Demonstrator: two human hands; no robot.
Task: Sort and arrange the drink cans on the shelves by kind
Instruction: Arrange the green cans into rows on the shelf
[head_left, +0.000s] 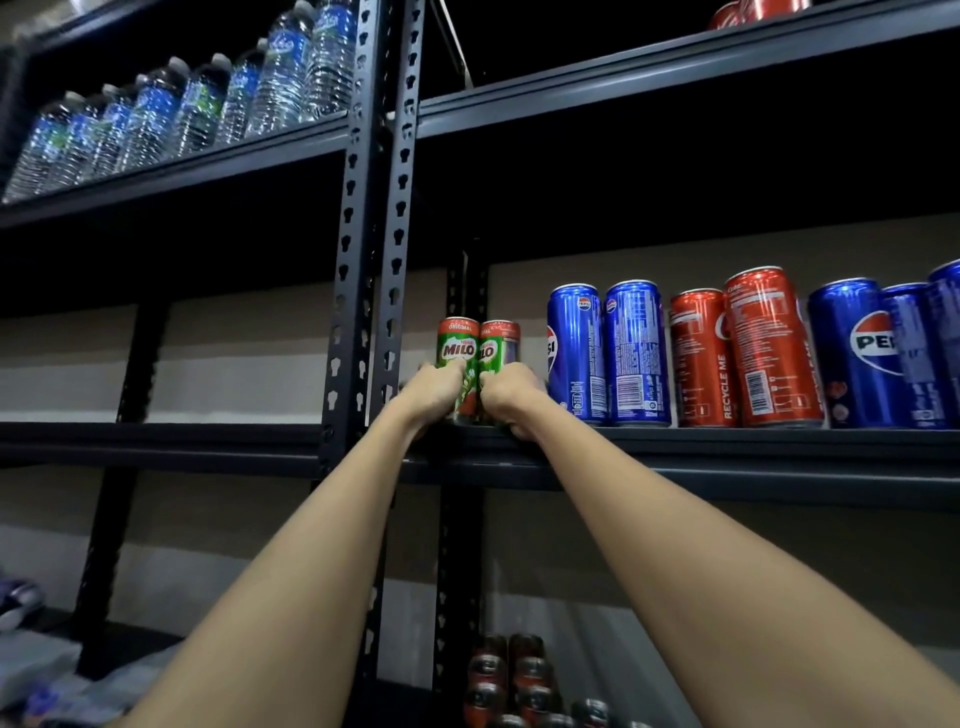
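At the bottom of the view, two bare forearms reach up and forward to the middle shelf (727, 447) of a dark metal rack. The left hand (434, 392) grips the left Milo can (458, 349) low on its body; its fingers are curled around the can from the left side, so only the knuckles and the back of the hand show. The right hand (511, 392) holds the right Milo can (497, 347) in the same way, fingers wrapped around its lower part from the right. The two green cans stand upright and touch each other, at the left end of the shelf, just beside the perforated upright post (395, 208).

Further right on the same shelf, two blue Pepsi cans (605, 358) stand close together, near the right hand. After them come two red cola cans (743, 353), and then more blue Pepsi cans (878, 358) at the right edge. All stand upright in a row.

Below, on a lower shelf, a group of dark cans (514, 680) is seen from above; their kind I cannot tell. On the upper left shelf a row of water bottles (171, 109) with blue labels stands, blurred. At the top right, red cans (753, 10) are partly visible on the highest shelf.
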